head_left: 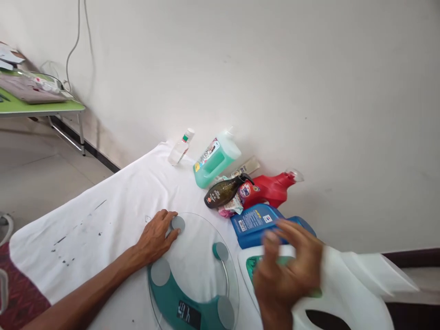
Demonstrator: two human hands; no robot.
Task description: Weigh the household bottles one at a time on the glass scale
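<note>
A round glass bathroom scale (194,284) with a teal base, grey pads and a lit display lies on the white cloth. My left hand (156,238) grips its far-left rim, with thumb and fingers around one grey pad (178,223). My right hand (292,272) is raised right of the scale, blurred, its thumb and fingers apart with nothing visible between them. Just behind and below it lies a large white jug (357,284) with a handle opening. The jug's label side is partly hidden by the hand. A blue bottle (256,222) lies beyond my right hand.
Behind the scale are a red OMO bottle (270,190), a dark pump bottle (223,192), a green jug (216,160) and a small clear bottle (180,149). The wall (309,91) rises right behind them. A green-topped table (44,107) stands far left.
</note>
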